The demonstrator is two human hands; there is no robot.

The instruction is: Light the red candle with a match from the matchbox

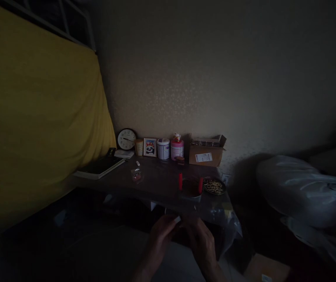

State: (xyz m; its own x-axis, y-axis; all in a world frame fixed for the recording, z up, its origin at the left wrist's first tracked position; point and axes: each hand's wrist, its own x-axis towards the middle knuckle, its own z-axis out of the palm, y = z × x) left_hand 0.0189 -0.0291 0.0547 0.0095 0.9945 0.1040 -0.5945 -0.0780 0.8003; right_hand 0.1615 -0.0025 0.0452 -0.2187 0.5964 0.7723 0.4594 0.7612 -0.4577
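Observation:
Dim light hides much of the detail. My left hand (162, 232) is closed on a small pale item (177, 219) in front of the table's near edge. Close beside it on the right, my right hand (201, 236) has its fingers bent together; whatever they hold is too dark to make out. Just beyond the hands, a container with two red upright pieces (180, 181) stands on the table (156, 184). A round dish of thin sticks (214, 186) is to its right.
Along the wall stand a clock (127, 139), a panda picture (150, 147), a white tin (163, 149), a pink-lidded tin (177, 150) and a cardboard box (205, 153). A book (100, 166) lies left. Plastic (229, 219) hangs off the right corner.

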